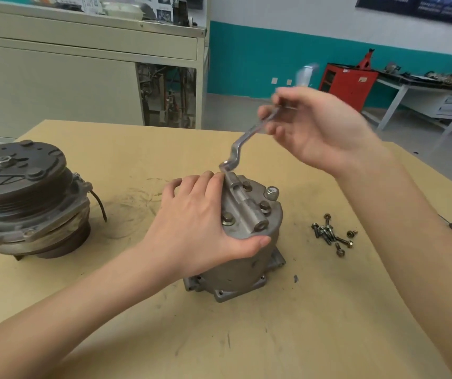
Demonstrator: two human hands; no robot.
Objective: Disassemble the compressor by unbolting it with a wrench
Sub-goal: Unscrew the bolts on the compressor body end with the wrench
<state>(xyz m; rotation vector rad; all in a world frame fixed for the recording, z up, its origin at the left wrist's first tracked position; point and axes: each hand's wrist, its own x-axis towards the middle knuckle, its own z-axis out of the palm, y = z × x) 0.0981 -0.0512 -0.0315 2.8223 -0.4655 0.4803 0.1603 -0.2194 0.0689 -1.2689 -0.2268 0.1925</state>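
The grey cast-metal cylindrical compressor body (246, 258) stands upright near the middle of the tan worktop (246, 337). The left hand (200, 222) grips its cap, fingers spread over the top and thumb hooked round the near rim. The right hand (318, 129) pinches the upper shank of the bent silver ring wrench (240, 144). The wrench's lower ring sits at the cap's far edge, seemingly on a bolt. Seat the ring fully, pull level, and brace the body against twisting. Loose dark bolts (331, 235) lie toward the right edge.
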